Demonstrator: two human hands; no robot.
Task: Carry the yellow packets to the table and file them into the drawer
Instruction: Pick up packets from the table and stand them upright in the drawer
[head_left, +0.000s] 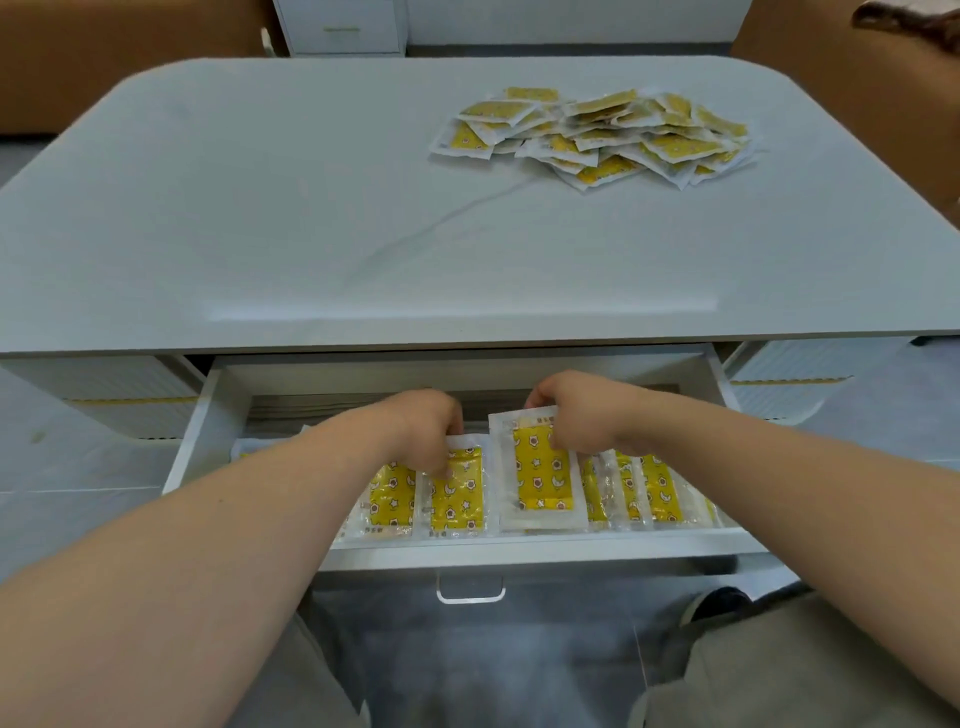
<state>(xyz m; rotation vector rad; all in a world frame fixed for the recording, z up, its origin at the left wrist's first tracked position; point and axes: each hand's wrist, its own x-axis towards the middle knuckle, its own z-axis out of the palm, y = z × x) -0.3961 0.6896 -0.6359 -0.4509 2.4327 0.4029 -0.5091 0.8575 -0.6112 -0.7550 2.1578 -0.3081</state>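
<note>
The white drawer (545, 548) under the table stands pulled out toward me, with several yellow packets standing in a row along its front. My left hand (423, 434) pinches the top of one filed yellow packet (457, 499) near the middle. My right hand (576, 410) grips the upper part of another yellow packet (543, 480), which stands taller than its neighbours. More filed packets (644, 491) lean to the right of it. A loose pile of yellow packets (602, 137) lies on the far right of the table top (260, 208).
The drawer handle (470, 592) points at my lap, between my knees. A white cabinet (340, 26) stands beyond the table. Brown furniture (78, 62) flanks the far left and right. Closed table side sections (130, 400) sit beside the drawer.
</note>
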